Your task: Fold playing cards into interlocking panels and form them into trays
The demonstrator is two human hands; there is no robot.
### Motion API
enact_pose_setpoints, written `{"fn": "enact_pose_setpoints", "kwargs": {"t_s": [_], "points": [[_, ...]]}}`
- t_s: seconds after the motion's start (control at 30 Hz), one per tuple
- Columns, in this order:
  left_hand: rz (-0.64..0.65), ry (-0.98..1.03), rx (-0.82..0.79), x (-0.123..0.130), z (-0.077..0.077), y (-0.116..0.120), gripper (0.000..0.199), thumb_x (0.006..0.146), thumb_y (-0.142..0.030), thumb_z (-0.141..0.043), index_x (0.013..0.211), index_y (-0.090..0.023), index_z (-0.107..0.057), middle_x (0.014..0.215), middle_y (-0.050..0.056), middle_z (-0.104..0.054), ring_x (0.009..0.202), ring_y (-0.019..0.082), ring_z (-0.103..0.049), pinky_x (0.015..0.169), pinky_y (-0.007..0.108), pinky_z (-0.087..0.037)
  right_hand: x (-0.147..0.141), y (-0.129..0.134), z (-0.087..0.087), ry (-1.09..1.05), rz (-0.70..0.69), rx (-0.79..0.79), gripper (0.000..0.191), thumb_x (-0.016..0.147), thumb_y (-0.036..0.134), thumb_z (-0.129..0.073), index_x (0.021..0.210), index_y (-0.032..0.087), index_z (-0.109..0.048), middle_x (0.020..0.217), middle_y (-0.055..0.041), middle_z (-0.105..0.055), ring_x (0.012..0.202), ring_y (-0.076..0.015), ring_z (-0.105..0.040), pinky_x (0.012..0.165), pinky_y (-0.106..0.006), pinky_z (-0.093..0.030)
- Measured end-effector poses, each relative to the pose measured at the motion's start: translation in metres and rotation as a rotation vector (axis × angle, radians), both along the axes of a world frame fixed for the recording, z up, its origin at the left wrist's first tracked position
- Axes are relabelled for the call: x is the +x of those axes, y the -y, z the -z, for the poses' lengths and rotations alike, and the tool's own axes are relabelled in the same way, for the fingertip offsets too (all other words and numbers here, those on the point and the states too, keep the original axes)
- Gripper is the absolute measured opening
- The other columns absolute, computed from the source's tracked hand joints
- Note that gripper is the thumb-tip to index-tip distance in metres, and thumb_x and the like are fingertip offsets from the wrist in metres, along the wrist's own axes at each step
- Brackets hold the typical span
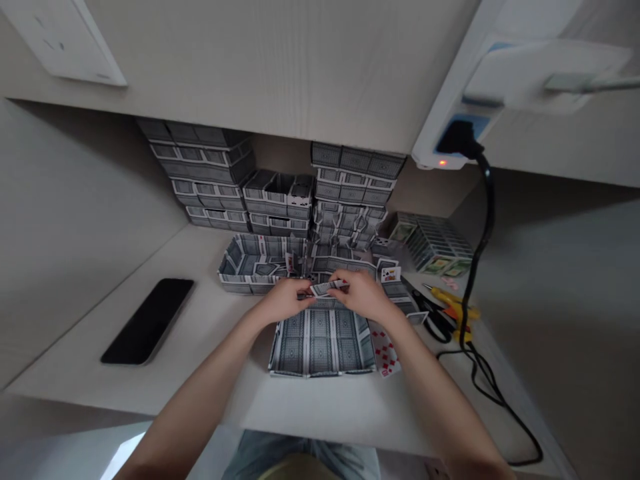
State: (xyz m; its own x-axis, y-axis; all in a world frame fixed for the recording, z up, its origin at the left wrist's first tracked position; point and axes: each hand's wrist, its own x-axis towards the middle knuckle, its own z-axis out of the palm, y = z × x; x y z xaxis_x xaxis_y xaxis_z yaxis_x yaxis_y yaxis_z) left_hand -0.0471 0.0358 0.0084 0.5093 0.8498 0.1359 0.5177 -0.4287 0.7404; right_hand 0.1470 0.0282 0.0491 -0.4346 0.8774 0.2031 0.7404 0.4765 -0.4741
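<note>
Between my two hands is a small folded playing card (327, 288), its patterned back showing. My left hand (286, 298) has its fingers closed at the card's left end. The fingers of my right hand (361, 293) pinch its right end. Just below them lies a box made of patterned cards (320, 343), nearest the desk's front. An open card tray (240, 283) with loose folded pieces inside stands to the left. Right of the front box, a ten of diamonds card (386, 353) lies partly under my right forearm.
Stacked card boxes (210, 170) stand at the back, with another stack (355, 177) beside them. A black phone (149, 321) lies left. Black scissors (436, 320), a yellow glue gun (453, 301), packed card decks (435, 243) and a black cable (483, 247) are at the right.
</note>
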Motion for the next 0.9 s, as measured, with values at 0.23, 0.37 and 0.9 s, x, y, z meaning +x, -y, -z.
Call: {"fn": "enact_pose_setpoints", "kwargs": {"t_s": [0.23,0.37,0.9], "points": [[-0.039,-0.058,0.084,0.001,-0.005,0.002,0.025,0.075,-0.038,-0.049,0.074,-0.015,-0.06,0.059,-0.003,-0.055,0.056,0.01,-0.046,0.052,0.019,-0.032,-0.006,-0.001,0.005,0.004,-0.104,-0.016,0.014,0.08,0.017,-0.046,0.088,0.018,-0.057,0.079,-0.0041,-0.06,0.075,-0.015,-0.054,0.064,-0.023,-0.036],[-0.072,-0.077,0.125,0.003,-0.007,0.004,0.03,0.079,-0.04,-0.043,0.069,-0.016,-0.058,0.056,-0.003,-0.052,0.053,0.009,-0.044,0.052,0.019,-0.03,0.004,-0.003,-0.001,-0.029,-0.194,-0.025,0.02,0.082,0.016,-0.042,0.088,0.018,-0.061,0.082,-0.0052,-0.058,0.08,-0.0152,-0.052,0.069,-0.024,-0.037],[-0.134,-0.147,0.17,0.006,-0.003,0.004,0.021,0.08,-0.032,-0.043,0.069,-0.018,-0.055,0.055,-0.002,-0.053,0.054,0.012,-0.049,0.051,0.021,-0.03,0.011,-0.004,-0.005,-0.081,-0.156,-0.045,0.016,0.075,0.019,-0.052,0.079,0.017,-0.067,0.07,-0.0019,-0.066,0.062,-0.0124,-0.056,0.059,-0.021,-0.037]]}}
